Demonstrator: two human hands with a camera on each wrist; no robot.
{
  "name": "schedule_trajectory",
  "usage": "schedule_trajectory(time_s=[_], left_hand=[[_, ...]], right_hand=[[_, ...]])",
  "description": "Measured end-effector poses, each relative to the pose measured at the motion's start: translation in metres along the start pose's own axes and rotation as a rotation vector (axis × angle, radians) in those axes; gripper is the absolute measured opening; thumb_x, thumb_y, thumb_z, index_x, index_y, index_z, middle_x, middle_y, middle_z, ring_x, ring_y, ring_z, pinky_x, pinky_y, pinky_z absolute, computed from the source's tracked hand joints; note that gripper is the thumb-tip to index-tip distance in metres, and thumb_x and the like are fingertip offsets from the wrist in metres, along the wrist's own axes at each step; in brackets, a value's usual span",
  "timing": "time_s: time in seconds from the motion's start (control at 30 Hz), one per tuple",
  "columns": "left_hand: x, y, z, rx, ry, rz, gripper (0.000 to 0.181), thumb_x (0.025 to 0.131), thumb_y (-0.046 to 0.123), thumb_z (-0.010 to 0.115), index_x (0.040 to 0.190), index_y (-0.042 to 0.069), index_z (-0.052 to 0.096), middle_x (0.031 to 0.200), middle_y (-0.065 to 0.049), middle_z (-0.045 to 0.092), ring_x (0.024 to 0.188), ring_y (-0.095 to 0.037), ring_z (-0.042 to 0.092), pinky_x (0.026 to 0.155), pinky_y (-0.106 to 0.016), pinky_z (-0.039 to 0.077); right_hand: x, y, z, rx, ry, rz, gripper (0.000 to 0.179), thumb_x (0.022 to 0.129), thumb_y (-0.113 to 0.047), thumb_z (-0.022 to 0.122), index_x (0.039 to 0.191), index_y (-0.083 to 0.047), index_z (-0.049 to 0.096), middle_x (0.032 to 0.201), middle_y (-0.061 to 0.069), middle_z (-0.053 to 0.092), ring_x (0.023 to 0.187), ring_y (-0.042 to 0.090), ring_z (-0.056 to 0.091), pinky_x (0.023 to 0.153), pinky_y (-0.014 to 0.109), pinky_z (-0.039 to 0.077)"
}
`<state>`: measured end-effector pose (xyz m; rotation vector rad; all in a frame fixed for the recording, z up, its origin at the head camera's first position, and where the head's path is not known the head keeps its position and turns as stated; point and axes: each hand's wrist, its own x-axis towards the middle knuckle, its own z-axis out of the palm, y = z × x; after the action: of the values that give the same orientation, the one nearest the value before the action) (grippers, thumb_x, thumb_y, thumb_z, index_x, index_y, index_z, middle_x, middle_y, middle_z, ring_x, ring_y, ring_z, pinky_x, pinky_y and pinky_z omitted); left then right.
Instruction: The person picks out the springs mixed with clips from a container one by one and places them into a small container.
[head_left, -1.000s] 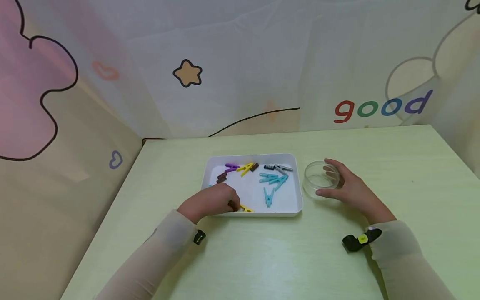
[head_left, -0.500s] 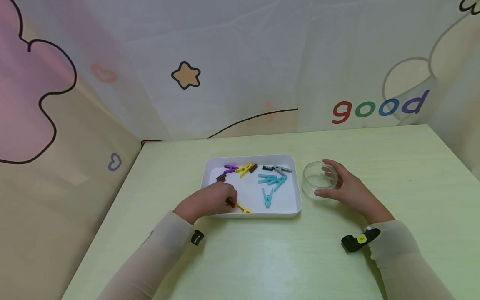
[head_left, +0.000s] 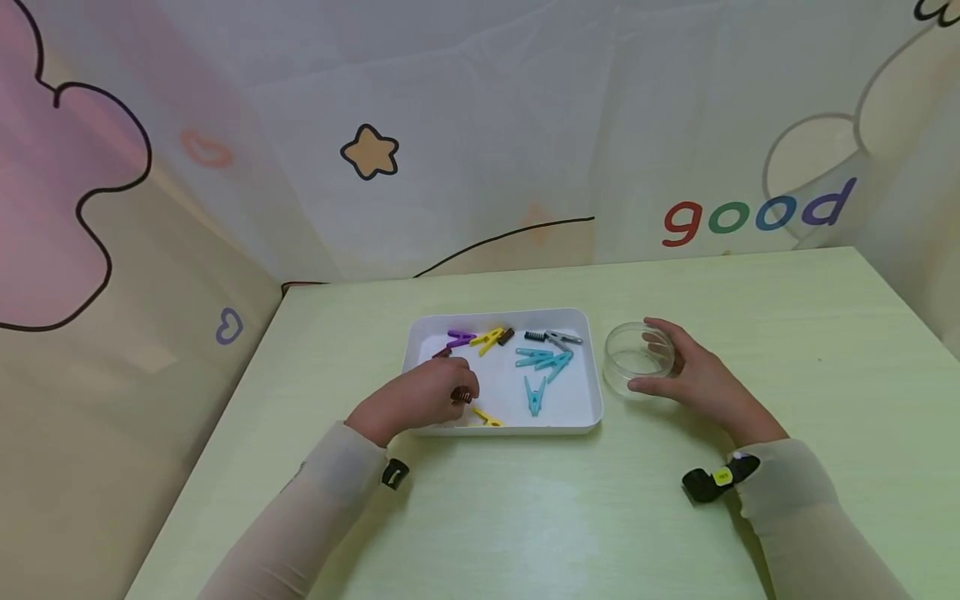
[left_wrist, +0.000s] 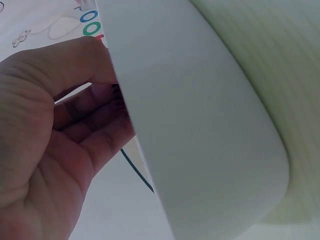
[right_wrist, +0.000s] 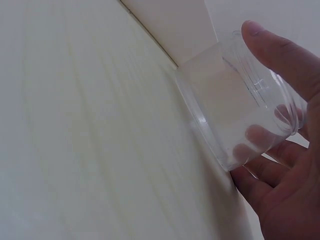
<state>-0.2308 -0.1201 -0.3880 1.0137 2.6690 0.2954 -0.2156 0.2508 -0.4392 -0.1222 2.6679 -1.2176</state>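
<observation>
My left hand (head_left: 420,398) is over the left front part of the white tray (head_left: 596,400). Its fingertips pinch a small brown spring (head_left: 461,395); in the left wrist view the tray wall hides part of this grip. Just in front of the hand lies a yellow clip (head_left: 488,417). My right hand (head_left: 701,379) holds a clear round jar (head_left: 637,360) from its right side, thumb nearer me and fingers behind. The jar stands upright on the table, right of the tray, and nothing shows inside it in the right wrist view.
Inside the tray lie a purple clip (head_left: 461,338), another yellow clip (head_left: 490,338), several light-blue clips (head_left: 535,395), a grey clip (head_left: 562,338), a black spring (head_left: 535,336) and more brown springs (head_left: 507,336). A printed cloth (head_left: 480,150) hangs behind the table (head_left: 525,517).
The left hand has lifted slightly with the brown spring, which shows more plainly at its fingertips. My right hand and the jar keep their place.
</observation>
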Motion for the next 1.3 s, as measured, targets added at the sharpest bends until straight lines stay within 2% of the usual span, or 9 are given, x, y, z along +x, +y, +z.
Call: schedule_trajectory(time_s=[0.33, 0.57, 0.77, 1.07, 1.3], left_hand=[[0.006, 0.010, -0.001, 0.026, 0.064, 0.010, 0.018, 0.081, 0.010, 0.062, 0.096, 0.016, 0.069, 0.094, 0.007, 0.061, 0.085, -0.008, 0.053, 0.082, -0.025, 0.047], [0.013, 0.021, -0.001, -0.011, 0.068, 0.008, 0.018, 0.082, 0.012, 0.061, 0.099, 0.017, 0.067, 0.095, 0.009, 0.059, 0.087, -0.010, 0.056, 0.077, -0.020, 0.048], [0.020, 0.032, -0.005, -0.019, 0.092, 0.002, 0.021, 0.082, 0.016, 0.062, 0.103, 0.019, 0.066, 0.099, 0.009, 0.058, 0.091, -0.007, 0.053, 0.083, -0.022, 0.048], [0.028, 0.037, -0.006, -0.016, 0.188, 0.100, 0.019, 0.083, 0.012, 0.057, 0.100, 0.015, 0.066, 0.096, 0.007, 0.057, 0.088, -0.010, 0.055, 0.076, -0.018, 0.048], [0.037, 0.042, -0.007, -0.012, 0.223, 0.159, 0.018, 0.084, 0.012, 0.055, 0.098, 0.013, 0.066, 0.094, 0.006, 0.056, 0.084, -0.010, 0.054, 0.074, -0.016, 0.047]], right_hand=[[0.000, 0.000, 0.001, 0.033, -0.001, 0.020, 0.101, 0.066, -0.059, 0.069, 0.143, -0.039, 0.008, 0.150, 0.006, 0.026, 0.135, 0.037, 0.023, 0.100, 0.064, 0.025], [0.000, 0.000, 0.003, 0.031, -0.001, 0.027, 0.101, 0.067, -0.058, 0.070, 0.144, -0.039, 0.008, 0.150, 0.006, 0.025, 0.135, 0.037, 0.023, 0.100, 0.064, 0.026], [0.001, -0.001, 0.002, -0.009, 0.016, 0.028, 0.103, 0.065, -0.059, 0.070, 0.145, -0.035, 0.008, 0.149, 0.007, 0.026, 0.134, 0.038, 0.025, 0.098, 0.063, 0.030], [0.003, -0.003, 0.002, -0.028, 0.037, 0.009, 0.105, 0.064, -0.060, 0.070, 0.145, -0.030, 0.011, 0.149, 0.006, 0.028, 0.134, 0.038, 0.026, 0.099, 0.060, 0.031], [0.002, -0.002, 0.002, -0.027, 0.034, 0.011, 0.104, 0.064, -0.060, 0.070, 0.145, -0.032, 0.012, 0.149, 0.006, 0.028, 0.133, 0.038, 0.027, 0.099, 0.059, 0.032]])
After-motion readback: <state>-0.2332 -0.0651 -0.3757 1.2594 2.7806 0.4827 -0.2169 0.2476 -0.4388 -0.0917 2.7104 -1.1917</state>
